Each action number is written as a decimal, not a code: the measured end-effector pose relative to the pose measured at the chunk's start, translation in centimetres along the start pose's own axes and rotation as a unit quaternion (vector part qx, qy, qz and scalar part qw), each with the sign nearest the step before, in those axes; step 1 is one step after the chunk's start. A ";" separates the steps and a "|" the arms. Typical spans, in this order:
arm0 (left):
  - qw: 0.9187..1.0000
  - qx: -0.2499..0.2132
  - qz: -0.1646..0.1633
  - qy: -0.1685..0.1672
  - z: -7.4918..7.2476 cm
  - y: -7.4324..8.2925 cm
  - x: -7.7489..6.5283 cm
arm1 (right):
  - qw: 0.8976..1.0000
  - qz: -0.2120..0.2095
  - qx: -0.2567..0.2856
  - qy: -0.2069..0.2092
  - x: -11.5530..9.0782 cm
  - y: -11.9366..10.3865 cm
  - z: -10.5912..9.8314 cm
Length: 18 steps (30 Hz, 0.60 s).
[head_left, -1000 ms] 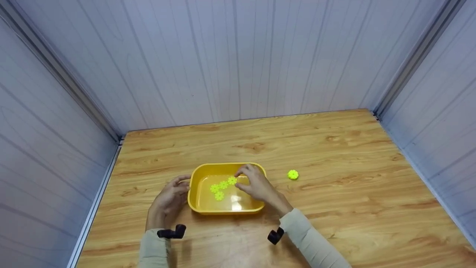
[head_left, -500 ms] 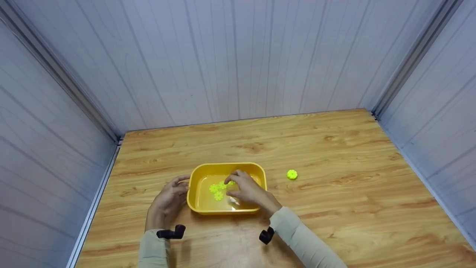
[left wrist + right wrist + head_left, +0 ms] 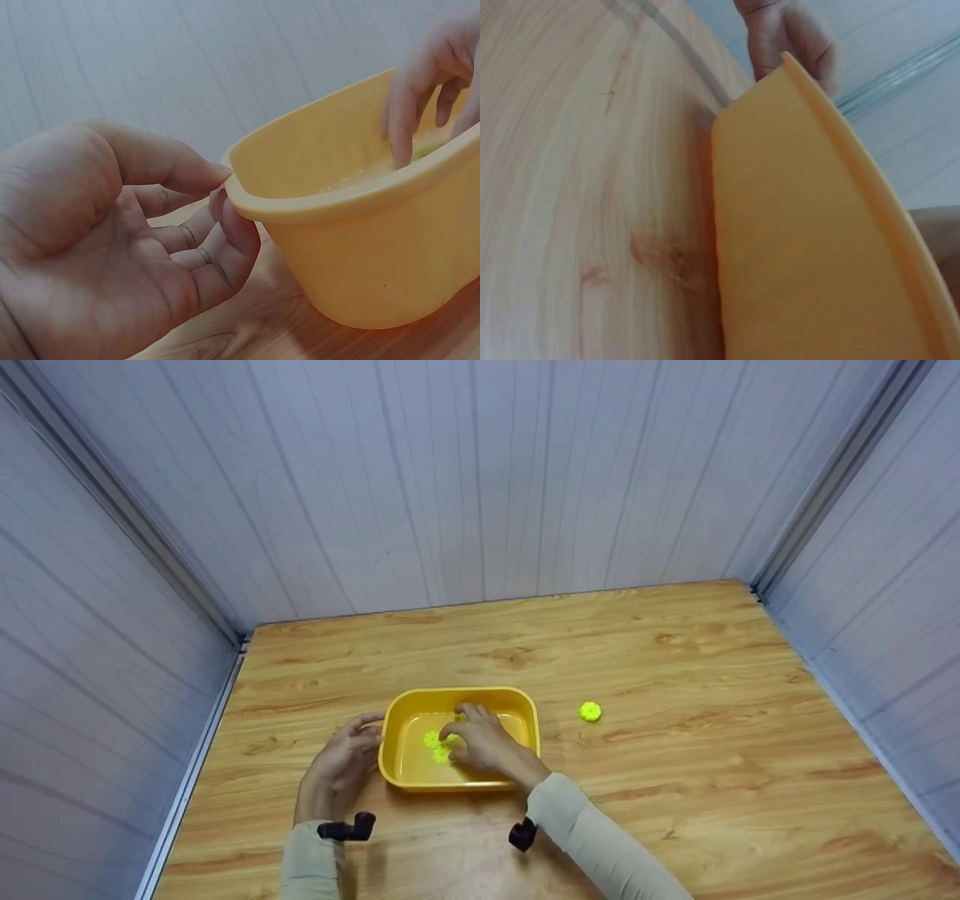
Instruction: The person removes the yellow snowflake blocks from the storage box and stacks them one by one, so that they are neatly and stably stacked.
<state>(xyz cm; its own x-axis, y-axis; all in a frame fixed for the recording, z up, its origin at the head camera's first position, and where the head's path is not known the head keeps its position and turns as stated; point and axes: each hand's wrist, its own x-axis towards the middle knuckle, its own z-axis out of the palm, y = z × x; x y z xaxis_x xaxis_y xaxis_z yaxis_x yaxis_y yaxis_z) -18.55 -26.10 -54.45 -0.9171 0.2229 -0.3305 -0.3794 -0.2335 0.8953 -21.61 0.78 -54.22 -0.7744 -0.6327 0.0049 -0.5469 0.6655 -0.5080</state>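
Plainly, the yellow tub (image 3: pixel 457 787) was the biggest thing on the table (image 3: pixel 712 697). It sat near the person, deep and smooth, with round corners and a thick lip, and light shone on it like plastic. On its floor lay small flowers (image 3: pixel 431 739), bright yellow-green, with round petals, partly covered by the right hand (image 3: pixel 484 744). One more flower (image 3: pixel 590 712) lay out on the wood, to the right of the tub, well apart from it; it looked puffy, like a tiny pumpkin.

The left hand (image 3: pixel 341 757) pinched the lip at the tub's left end, thumb on one side and bent fingers on the other. The right hand was down inside, its fingers bent and spread apart over the flowers. I could not tell if the tips touched one.

The table had brown wavy lines and dark knots. Behind it stood a pale wall (image 3: pixel 480 487) with long stripes. Soft, light sleeves (image 3: pixel 600 840) covered the arms.

The left wrist view showed the pinch up close, with a bit of green by the right fingers. The right wrist view showed the tub's plain outer side, which the head view hid.
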 end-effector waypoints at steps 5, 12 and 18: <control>1.000 -0.002 0.003 -0.002 0.1 0.0 0.0 | 0.999 -0.008 -0.034 -0.004 0.1 -0.3 0.4; 1.000 0.000 0.000 -0.003 0.1 0.0 0.0 | 0.996 -0.028 -0.085 0.003 0.4 -0.7 0.7; 1.000 -0.001 0.006 -0.010 0.0 0.0 0.0 | 0.994 -0.030 -0.101 0.005 0.7 -0.7 1.1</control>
<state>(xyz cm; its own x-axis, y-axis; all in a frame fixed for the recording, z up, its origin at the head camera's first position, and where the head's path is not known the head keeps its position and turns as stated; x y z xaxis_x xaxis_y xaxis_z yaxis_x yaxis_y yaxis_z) -18.53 -26.10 -54.46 -0.9188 0.2386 -0.3145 -0.3695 -0.2388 0.8980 -21.41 -0.50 -54.79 -0.7410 -0.6703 0.0400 -0.6442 0.6929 -0.3239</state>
